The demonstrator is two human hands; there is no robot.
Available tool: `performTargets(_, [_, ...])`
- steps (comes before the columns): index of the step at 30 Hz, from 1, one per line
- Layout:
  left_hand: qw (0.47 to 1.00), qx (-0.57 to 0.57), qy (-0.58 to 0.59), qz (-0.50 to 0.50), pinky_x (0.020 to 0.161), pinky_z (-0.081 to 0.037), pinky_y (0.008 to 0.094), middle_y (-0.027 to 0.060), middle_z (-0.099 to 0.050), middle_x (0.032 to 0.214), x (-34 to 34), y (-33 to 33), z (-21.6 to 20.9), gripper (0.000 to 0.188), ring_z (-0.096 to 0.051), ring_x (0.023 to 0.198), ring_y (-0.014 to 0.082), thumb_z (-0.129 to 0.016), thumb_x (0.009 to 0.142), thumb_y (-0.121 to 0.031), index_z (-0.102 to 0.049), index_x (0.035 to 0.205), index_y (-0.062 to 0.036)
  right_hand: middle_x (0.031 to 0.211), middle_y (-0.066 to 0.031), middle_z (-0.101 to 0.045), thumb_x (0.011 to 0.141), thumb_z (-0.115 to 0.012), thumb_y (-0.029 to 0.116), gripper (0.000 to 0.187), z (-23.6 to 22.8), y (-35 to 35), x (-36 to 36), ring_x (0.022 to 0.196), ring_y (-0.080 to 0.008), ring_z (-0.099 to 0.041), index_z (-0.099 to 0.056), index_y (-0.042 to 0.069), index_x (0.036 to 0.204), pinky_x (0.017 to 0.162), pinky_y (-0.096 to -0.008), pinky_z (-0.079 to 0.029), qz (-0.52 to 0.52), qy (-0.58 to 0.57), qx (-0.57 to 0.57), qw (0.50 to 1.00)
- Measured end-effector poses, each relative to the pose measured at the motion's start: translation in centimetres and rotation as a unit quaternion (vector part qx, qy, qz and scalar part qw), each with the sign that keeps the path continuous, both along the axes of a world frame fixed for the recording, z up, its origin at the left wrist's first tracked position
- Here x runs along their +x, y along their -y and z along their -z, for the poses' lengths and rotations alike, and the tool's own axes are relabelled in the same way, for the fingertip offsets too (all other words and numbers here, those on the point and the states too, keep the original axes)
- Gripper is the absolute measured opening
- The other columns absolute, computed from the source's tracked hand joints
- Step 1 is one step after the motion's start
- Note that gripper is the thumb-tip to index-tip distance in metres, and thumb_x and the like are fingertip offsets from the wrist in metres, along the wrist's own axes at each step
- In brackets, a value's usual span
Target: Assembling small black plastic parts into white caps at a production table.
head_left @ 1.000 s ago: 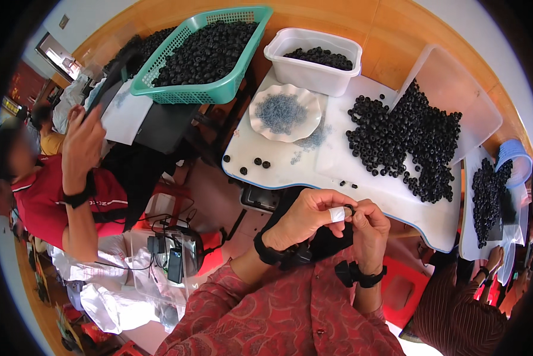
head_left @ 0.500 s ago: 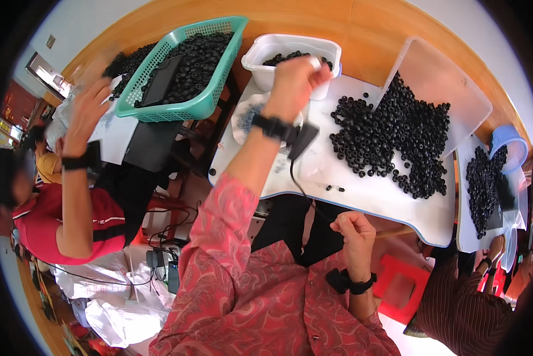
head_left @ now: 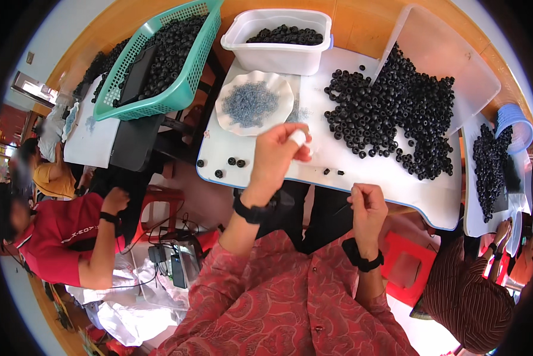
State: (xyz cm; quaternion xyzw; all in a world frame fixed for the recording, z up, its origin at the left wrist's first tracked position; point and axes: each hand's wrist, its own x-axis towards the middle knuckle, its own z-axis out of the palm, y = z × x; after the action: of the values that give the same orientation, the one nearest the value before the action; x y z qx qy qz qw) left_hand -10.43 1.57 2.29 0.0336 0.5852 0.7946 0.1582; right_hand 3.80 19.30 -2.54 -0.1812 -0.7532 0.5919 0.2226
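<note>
My left hand (head_left: 278, 155) hovers over the near edge of the white table (head_left: 251, 165), below a scalloped white plate (head_left: 284, 98). Its fingers are curled in, with a white covering (head_left: 298, 137) around one fingertip; any small thing inside the grip is hidden. The plate bears a heap of tiny bluish translucent pieces (head_left: 251, 104). My right hand (head_left: 368, 209) is raised at the table's front edge, thumb and fingers pinched together; what they hold is too small to make out. Two small black parts (head_left: 333, 172) lie on the table between my hands.
A white tub (head_left: 272, 56) of black ring-shaped parts stands behind the plate. A large heap of black rings (head_left: 397, 118) spills from a tipped clear bin (head_left: 456, 71) at right. Several loose rings (head_left: 232, 161) lie at left. A green basket (head_left: 186, 89) and a co-worker (head_left: 70, 237) are further left.
My left hand has drawn back from the white tub to the table's near edge, uncovering the plate. My right hand stays pinched. The left co-worker's raised arm has come down.
</note>
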Motion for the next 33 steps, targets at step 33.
performTargets(33, [0.84,-0.437,-0.323,0.004,0.067,-0.048,0.0443,0.0174,-0.055,0.092,-1.0,-7.9,4.0,0.023,-0.059,0.077,0.0362,-0.063,0.082,-0.007,-0.066,0.105,-0.0067,0.091,-0.0093,-0.058,0.083,-0.066,-0.001,0.011,0.9,1.2,-4.3,0.074,-0.0296,-0.062,-0.061,0.005,0.091,0.062,-0.038,-0.049,-0.012,-0.006,0.337,0.941])
